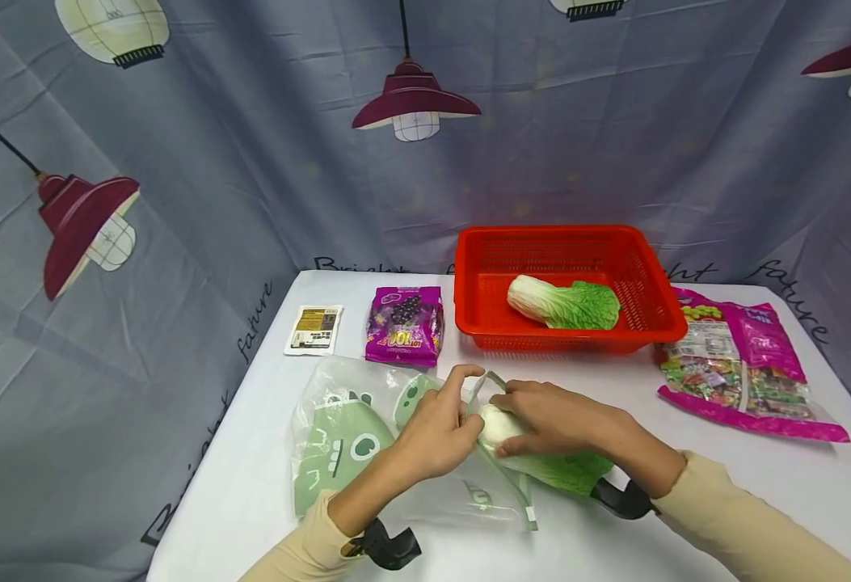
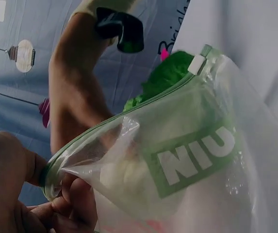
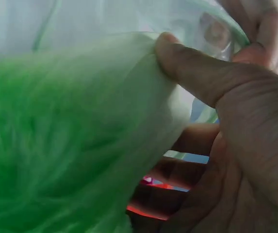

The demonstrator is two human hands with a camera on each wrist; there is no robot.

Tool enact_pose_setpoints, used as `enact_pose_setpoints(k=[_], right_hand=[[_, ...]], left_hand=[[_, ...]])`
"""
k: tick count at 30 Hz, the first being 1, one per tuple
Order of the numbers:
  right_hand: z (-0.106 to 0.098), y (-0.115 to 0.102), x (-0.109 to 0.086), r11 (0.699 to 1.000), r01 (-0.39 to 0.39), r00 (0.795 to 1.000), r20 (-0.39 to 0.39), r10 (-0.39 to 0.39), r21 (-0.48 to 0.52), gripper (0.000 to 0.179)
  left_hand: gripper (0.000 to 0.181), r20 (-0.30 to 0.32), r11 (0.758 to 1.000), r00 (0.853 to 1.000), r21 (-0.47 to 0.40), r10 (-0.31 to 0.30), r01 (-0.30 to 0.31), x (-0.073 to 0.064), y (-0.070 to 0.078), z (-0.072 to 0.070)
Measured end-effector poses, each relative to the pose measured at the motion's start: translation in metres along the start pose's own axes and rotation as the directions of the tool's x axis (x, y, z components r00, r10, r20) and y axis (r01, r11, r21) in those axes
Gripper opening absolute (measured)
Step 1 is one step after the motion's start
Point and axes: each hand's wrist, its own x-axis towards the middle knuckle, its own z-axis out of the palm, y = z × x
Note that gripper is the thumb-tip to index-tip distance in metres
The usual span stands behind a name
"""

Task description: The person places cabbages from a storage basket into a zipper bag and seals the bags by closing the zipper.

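Observation:
A clear zip bag printed with a green cartoon creature lies across the front of the table, its mouth facing right. At that mouth my left hand pinches the bag's green-lined edge, and the left wrist view shows the opening parted, with a white slider at its far end. My right hand grips a Chinese cabbage around its white base, thumb on one side and fingers on the other. In the left wrist view the white end shows through the bag's plastic, while the green leaves stick out beyond the edge.
Behind the hands, a red basket holds another Chinese cabbage. A large pink candy bag lies at right. Back left are a purple grape-candy packet and a small white packet. A printed grey curtain surrounds the table.

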Motion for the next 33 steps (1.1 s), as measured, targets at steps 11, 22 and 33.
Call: enact_pose_setpoints(k=[11, 22, 33], right_hand=[[0.012, 0.001, 0.021, 0.973, 0.026, 1.0, -0.013, -0.023, 0.231, 0.028], [0.028, 0.019, 0.009, 0.963, 0.047, 0.988, -0.152, -0.006, 0.264, 0.015], [0.033, 0.056, 0.011, 0.925, -0.06, 0.995, -0.056, 0.088, 0.376, 0.011]], left_hand=[[0.062, 0.034, 0.998, 0.998, -0.034, 0.044, -0.043, -0.006, 0.0, 0.006], [0.061, 0.046, 0.996, 0.997, -0.069, 0.064, -0.061, -0.01, 0.002, 0.002], [0.062, 0.034, 0.989, 0.997, -0.134, 0.064, -0.059, -0.015, 0.004, -0.006]])
